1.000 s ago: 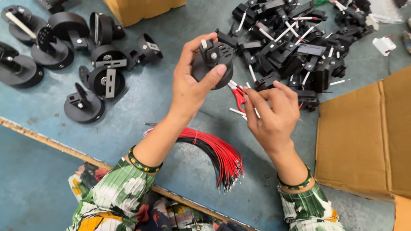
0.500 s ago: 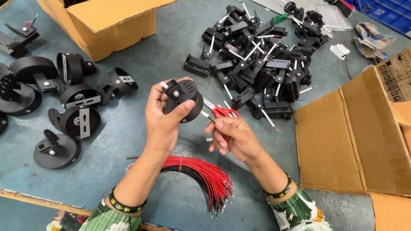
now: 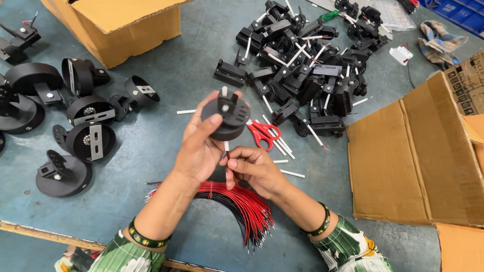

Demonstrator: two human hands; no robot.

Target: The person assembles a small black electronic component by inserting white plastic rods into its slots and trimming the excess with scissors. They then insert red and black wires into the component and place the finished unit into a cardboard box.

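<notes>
Two hands at work above the table (image 3: 201,65): left hand (image 3: 201,151) grips a black round fitting (image 3: 229,118), underside tilted toward right hand (image 3: 254,168), which pinches a red wire (image 3: 233,174) beneath it. Wire bundle (image 3: 237,206) lies close below, within reach.

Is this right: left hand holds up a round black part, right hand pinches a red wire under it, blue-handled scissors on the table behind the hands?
Not quite. The head view shows the scissors have red handles, not blue. The left hand does hold the round black part, and the right hand pinches a red wire.
</notes>
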